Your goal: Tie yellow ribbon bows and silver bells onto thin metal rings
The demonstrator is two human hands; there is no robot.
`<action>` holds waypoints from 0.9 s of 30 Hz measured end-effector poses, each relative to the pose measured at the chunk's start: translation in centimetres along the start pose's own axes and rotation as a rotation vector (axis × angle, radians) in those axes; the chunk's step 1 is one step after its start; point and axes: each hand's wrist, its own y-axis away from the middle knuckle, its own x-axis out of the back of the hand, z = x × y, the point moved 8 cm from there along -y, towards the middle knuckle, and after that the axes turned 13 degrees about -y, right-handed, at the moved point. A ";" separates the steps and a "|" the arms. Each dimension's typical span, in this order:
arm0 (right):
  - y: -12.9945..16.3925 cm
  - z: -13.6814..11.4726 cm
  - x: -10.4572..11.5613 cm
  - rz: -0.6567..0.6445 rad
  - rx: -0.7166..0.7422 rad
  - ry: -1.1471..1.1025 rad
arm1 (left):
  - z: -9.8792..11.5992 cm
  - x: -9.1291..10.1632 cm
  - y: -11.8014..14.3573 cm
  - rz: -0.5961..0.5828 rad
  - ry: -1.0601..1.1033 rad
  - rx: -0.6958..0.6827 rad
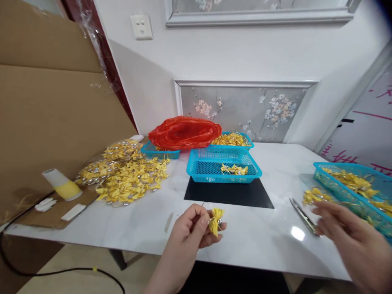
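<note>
My left hand (191,228) pinches a small yellow folded bow (216,220) with a thin wire loop, just above the white table's (245,237) near edge. My right hand (352,232) hovers blurred over the table at the right, fingers spread and empty, next to small metal scissors (303,216) and a little heap of yellow pieces (315,196). Straight ahead a blue basket (223,165) holds a few finished yellow bows (234,168).
A large pile of yellow bows (128,175) lies at the left. A blue basket of yellow pieces (355,185) stands at the right edge. A red plastic bag (185,132) covers another basket at the back. A glue bottle (61,184) lies on cardboard, with a black cable (61,271) below.
</note>
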 end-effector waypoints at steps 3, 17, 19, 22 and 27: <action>3.0 -1.5 -7.2 -0.326 -0.080 -0.005 | 0.2 -0.7 0.3 -0.015 -0.082 -0.037; 10.1 -0.7 -17.3 -0.956 -0.383 -0.174 | 0.7 -0.3 0.6 0.004 -0.153 0.038; 9.5 -0.9 -16.9 -0.895 -0.326 -0.162 | 0.4 -0.7 0.6 -0.012 -0.069 0.089; 8.8 -1.3 -16.7 -0.799 -0.232 -0.146 | 0.0 -1.0 0.5 -0.015 0.027 0.119; 8.4 -1.7 -16.7 -0.689 -0.174 -0.099 | -0.2 -0.8 0.5 0.026 0.045 0.072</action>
